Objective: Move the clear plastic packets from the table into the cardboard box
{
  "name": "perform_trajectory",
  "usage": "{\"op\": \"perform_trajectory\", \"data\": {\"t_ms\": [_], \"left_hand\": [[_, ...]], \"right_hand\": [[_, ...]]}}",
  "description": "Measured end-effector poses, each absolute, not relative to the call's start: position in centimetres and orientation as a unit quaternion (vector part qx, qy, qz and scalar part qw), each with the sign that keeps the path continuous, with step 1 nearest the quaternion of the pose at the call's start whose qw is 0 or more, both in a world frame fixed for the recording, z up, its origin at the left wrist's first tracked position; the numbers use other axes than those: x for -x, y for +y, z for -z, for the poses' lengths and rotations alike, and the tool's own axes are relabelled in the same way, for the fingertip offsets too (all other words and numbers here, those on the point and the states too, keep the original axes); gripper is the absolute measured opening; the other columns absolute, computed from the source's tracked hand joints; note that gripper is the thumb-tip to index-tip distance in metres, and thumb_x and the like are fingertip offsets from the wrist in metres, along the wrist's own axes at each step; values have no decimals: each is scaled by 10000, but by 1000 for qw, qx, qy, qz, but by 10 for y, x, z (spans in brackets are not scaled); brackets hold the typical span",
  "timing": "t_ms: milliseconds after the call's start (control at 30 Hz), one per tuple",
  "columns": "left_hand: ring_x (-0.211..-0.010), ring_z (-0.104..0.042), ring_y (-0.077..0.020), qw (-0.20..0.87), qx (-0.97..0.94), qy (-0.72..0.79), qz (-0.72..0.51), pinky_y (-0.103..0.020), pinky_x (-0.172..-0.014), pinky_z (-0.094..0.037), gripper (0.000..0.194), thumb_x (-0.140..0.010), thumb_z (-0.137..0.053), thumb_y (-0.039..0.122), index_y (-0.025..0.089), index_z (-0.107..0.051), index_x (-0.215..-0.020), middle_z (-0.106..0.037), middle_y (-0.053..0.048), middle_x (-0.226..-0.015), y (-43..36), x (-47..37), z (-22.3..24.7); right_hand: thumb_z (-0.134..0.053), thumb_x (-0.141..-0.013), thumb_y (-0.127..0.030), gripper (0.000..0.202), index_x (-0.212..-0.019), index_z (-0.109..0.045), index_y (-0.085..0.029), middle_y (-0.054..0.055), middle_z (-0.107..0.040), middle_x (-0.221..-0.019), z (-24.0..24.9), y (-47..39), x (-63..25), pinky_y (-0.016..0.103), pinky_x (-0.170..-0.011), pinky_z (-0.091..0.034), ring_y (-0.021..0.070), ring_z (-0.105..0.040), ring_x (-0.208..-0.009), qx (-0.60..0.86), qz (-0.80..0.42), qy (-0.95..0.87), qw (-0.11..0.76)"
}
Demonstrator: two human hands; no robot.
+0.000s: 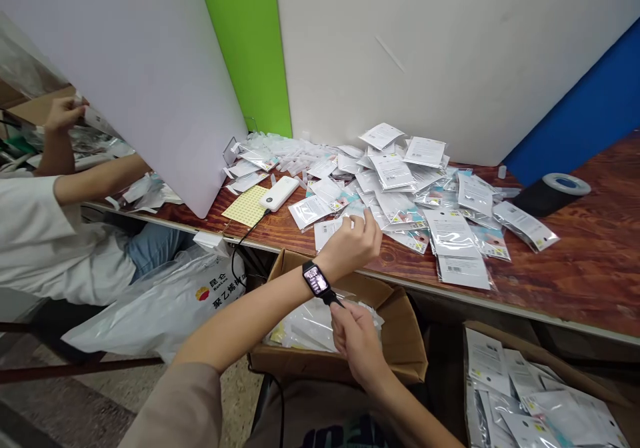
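A black smartwatch (316, 279) with a lit screen sits on my left wrist. Its black strap (332, 298) hangs loose below the wrist, and my right hand (354, 331) pinches the end of it. Above the near edge of the table, my left hand (351, 243) is held with loosely curled fingers, a little apart, and no object shows in them. Just beyond it lies a pile of clear packets with white cards (395, 171). Under both arms stands an open cardboard box (400, 328) with clear and white plastic pieces inside.
A white power bank (279, 193) with a black cable rests by a yellow sticker sheet (246, 206). A black roll (553, 193) lies on the right. Another box (550, 351) holds packets. Left of the white divider (165, 68), another person's arm (97, 178) reaches out.
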State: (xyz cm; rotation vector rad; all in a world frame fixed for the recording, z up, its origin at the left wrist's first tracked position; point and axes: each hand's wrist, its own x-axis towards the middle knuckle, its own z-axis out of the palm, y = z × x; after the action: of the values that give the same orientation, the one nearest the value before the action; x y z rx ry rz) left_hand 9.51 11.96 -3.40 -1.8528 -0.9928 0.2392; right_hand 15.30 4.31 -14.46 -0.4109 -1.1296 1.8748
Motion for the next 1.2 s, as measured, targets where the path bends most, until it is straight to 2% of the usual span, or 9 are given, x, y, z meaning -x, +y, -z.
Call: {"op": "perform_trajectory", "data": {"t_ms": [133, 233, 333, 433, 533, 633, 833, 1000, 1200], "left_hand": [[-883, -649, -292, 508, 761, -390, -108, -382, -691, -489, 416, -910, -241, 52, -56, -555, -1161, -603, -293, -1177, 120, -105, 30], [-865, -652, -290, 521, 756, -379, -115, -380, -686, -492, 419, -904, -241, 43, -66, -554, -1160, -609, -294, -1166, 121, -109, 29], [-858, -652, -293, 525, 753, -379, -117, -374, -671, -491, 421, -900, -240, 38, -78, -559, -1148, -610, -300, -1159, 120, -113, 30], [-847, -650, -280, 521, 758, -375, -118, -356, -656, -484, 413, -901, -249, 42, -67, -566, -1141, -611, -296, -1156, 118, -118, 33], [-849, -648, -270, 516, 766, -365, -116, -348, -660, -480, 406, -904, -257, 48, -52, -573, -1138, -617, -280, -1154, 117, -123, 35], [-845, -647, -273, 519, 763, -367, -115, -349, -657, -478, 404, -898, -262, 42, -62, -568, -1140, -616, -284, -1151, 115, -124, 36], [-875, -643, -287, 499, 775, -373, -110, -362, -663, -477, 408, -898, -255, 41, -65, -554, -1156, -590, -300, -1192, 111, -124, 36], [-948, -624, -320, 320, 825, -465, 7, -414, -708, -476, 391, -894, -281, 63, -47, -551, -1155, -546, -312, -1241, 115, -120, 40], [-756, -666, -217, 197, 816, -530, 120, -301, -610, -490, 297, -932, -343, 216, 102, -616, -905, -684, -119, -858, 114, -126, 40]], "right_hand": [[-453, -845, -607, 557, -475, -338, -207, -55, -295, -395, 142, 45, -160, 245, -442, -245, 84, -299, -398, 202, -677, -529, 469], [-317, -944, -516, 460, -789, -573, -167, -62, -415, -385, 134, 47, -176, 282, -623, -405, 137, -500, -417, 171, -628, -624, 433], [-343, -957, -388, 312, -960, -574, -179, 9, -601, -605, 126, 50, -193, 312, -730, -432, 178, -611, -612, 154, -563, -679, 446], [-413, -917, -335, 263, -788, -585, -183, 78, -620, -805, 123, 51, -201, 290, -707, -430, 195, -577, -777, 138, -515, -696, 480], [-393, -918, -346, 247, -836, -553, -177, -16, -486, -587, 127, 48, -196, 227, -487, -327, 111, -402, -494, 106, -639, -632, 425], [-445, -872, -382, 243, -787, -528, -170, -62, -357, -522, 134, 43, -187, 221, -444, -221, 86, -259, -455, 143, -682, -548, 463], [-532, -793, -416, 304, -633, -564, -159, -37, -361, -508, 138, 40, -178, 242, -472, -239, 100, -302, -501, 252, -622, -535, 513], [-551, -759, -455, 391, -498, -462, -177, -45, -344, -444, 137, 48, -176, 236, -445, -221, 82, -284, -451, 243, -640, -533, 498], [-608, -747, -439, 339, -554, -531, -171, -25, -501, -437, 121, 48, -183, 219, -401, -289, 82, -384, -369, 219, -680, -508, 482]]}}
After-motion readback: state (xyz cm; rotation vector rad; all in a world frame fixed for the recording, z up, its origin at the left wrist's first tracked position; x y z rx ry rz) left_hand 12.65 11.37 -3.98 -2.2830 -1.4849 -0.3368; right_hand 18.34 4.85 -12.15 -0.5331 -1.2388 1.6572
